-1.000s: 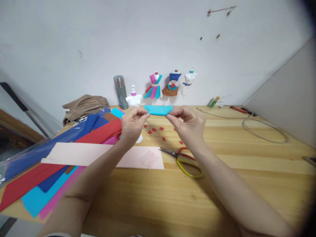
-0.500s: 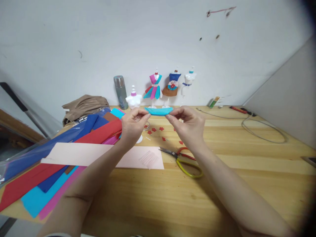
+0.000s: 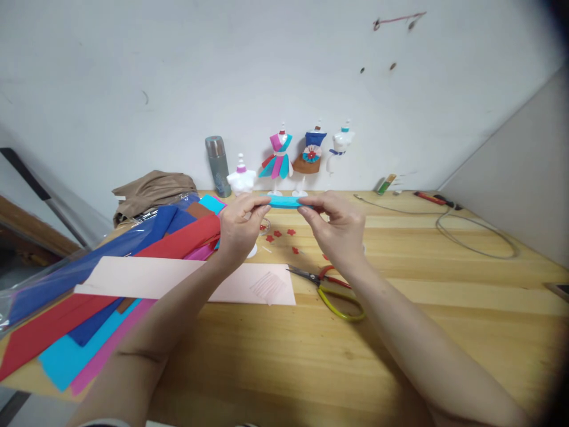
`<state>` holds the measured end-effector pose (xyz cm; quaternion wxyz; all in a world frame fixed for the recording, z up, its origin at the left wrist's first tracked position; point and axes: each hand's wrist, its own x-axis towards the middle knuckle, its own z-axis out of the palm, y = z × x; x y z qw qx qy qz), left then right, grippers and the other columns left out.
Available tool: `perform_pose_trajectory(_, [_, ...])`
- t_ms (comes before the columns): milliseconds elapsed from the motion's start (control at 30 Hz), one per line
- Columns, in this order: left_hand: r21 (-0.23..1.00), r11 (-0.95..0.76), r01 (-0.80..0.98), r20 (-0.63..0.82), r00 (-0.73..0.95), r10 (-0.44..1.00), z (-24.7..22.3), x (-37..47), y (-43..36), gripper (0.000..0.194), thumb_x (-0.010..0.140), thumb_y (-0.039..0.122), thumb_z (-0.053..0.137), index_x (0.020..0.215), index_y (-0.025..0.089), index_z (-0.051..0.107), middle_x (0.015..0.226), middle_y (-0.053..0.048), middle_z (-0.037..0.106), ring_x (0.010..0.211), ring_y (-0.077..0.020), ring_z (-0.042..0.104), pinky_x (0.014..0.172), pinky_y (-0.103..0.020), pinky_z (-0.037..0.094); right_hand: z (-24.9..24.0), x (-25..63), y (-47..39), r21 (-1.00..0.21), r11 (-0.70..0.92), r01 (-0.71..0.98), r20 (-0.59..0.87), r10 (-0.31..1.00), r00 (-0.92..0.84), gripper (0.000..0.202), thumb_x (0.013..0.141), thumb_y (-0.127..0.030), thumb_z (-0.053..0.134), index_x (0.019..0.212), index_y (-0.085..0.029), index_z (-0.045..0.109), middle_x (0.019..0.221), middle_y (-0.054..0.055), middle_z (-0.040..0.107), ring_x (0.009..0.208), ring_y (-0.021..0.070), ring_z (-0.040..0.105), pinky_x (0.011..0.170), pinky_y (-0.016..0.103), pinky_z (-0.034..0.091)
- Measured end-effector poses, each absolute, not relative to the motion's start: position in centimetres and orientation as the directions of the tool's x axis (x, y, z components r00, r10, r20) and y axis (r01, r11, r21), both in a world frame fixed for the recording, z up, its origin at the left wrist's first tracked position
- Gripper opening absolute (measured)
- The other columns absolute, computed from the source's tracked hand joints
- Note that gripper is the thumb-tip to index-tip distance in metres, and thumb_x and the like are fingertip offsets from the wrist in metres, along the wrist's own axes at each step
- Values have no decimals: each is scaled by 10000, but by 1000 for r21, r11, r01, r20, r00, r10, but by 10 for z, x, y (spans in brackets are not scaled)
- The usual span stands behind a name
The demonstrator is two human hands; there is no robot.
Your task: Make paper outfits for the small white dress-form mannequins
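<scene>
Fingers (image 3: 262, 209) of both hands pinch the ends of a narrow, folded strip of turquoise paper (image 3: 284, 202).

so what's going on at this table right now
Someone is holding a narrow strip of turquoise paper stretched between both hands, with the left hand pinching one end and the right hand the other, above the wooden table. Below the hands lie a pale pink sheet, scissors and small red flower shapes. More coloured sheets are piled at the left. At the back stand four small mannequins, two of them in colourful outfits, beside a flask.
</scene>
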<state>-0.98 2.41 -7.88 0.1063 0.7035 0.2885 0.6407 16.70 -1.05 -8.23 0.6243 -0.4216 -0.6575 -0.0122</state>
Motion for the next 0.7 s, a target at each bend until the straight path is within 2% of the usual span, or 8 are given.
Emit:
perform_pose_trajectory(200, [517, -807, 284, 835, 39, 549, -77, -11, 25, 104, 790, 142, 673, 772, 221, 737, 775, -5, 726, 741, -151, 652, 720, -277, 512, -83, 169, -9, -488, 630, 604, 835, 538, 113, 76, 837, -215, 662, 818, -265, 716, 730, 6, 677, 664, 179, 610, 661, 347, 502])
perform_pose_trajectory(367, [619, -746, 246, 766, 24, 643, -79, -10, 26, 73, 768, 152, 693, 733, 209, 721, 725, 7, 698, 708, -138, 636, 700, -263, 500, -86, 170, -8, -514, 612, 602, 820, 556, 135, 73, 836, -213, 660, 792, -254, 701, 732, 7, 670, 653, 171, 599, 639, 332, 497])
perform_pose_trajectory(533, [729, -664, 166, 678, -42, 734, -84, -7, 26, 17, 737, 205, 728, 733, 199, 713, 654, 20, 682, 600, -115, 616, 597, -239, 500, -85, 169, -8, -557, 623, 548, 805, 568, 172, 75, 820, -196, 671, 776, -251, 696, 722, -2, 659, 636, 162, 590, 624, 326, 491])
perform_pose_trajectory(700, [761, -647, 43, 649, -74, 758, -81, -3, 23, 39, 689, 182, 754, 698, 184, 717, 677, 3, 705, 592, -110, 626, 579, -232, 522, -82, 169, -9, -629, 629, 457, 764, 609, 215, 79, 805, -216, 688, 761, -280, 700, 768, 5, 691, 689, 186, 623, 648, 352, 513])
